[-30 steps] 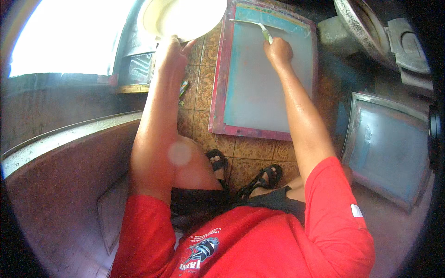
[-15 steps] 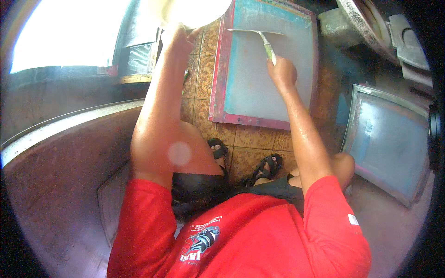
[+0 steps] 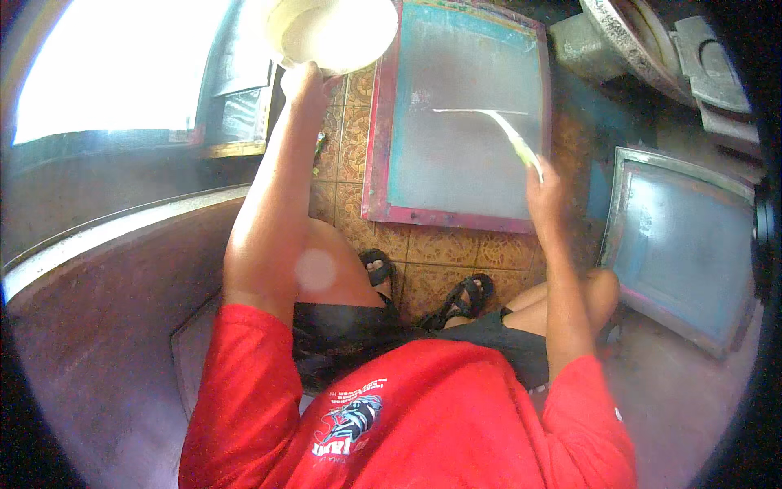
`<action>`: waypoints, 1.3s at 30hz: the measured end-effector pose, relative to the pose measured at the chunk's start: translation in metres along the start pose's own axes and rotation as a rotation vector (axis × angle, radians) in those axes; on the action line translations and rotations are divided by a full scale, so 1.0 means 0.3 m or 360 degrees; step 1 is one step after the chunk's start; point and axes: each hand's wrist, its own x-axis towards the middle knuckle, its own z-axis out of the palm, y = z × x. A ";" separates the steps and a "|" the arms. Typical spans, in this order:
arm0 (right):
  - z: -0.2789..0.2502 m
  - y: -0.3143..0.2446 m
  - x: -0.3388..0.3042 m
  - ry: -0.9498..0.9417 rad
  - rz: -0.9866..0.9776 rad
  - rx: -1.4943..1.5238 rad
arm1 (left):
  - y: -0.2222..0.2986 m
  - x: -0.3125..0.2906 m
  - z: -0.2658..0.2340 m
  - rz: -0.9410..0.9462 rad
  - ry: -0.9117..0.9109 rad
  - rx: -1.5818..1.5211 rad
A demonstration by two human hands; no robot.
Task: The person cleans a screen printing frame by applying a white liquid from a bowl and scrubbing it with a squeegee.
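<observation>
My left hand (image 3: 305, 81) is closed on the rim or handle of a cream dipper (image 3: 281, 37), which is tilted so that part of its inside shows. Bright light washes out much of the dipper. My right hand (image 3: 550, 196) grips a squeegee (image 3: 509, 134) by its white and green handle, arm reaching forward. The thin blade lies across the mesh of a large printing screen (image 3: 456, 163); whether it presses on the mesh I cannot tell. That screen has a pink-stained frame and blue patches along its edges, and it stands in front of me.
A second, smaller screen (image 3: 684, 244) leans at the right. Behind it are a grey tub (image 3: 643, 49) and a grey plastic piece (image 3: 713, 65). A low wall with a pale ledge (image 3: 122, 224) curves along the left. Brown patterned tiles (image 3: 440, 248) lie around my sandalled feet.
My right hand has drawn the squeegee back toward me and to the right over the screen. The dipper has come lower into view, showing more of its inside.
</observation>
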 end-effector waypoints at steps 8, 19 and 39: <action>-0.047 0.114 -0.068 0.0093 0.0105 0.0014 | -0.040 -0.060 -0.034 -0.0124 0.0060 0.0184; -0.041 0.082 -0.056 0.0073 0.0160 0.0160 | -0.142 -0.039 -0.132 -0.0001 0.0071 0.0423; -0.027 0.086 -0.040 0.0101 0.0114 0.0179 | -0.153 -0.092 -0.111 0.0351 0.0248 0.1180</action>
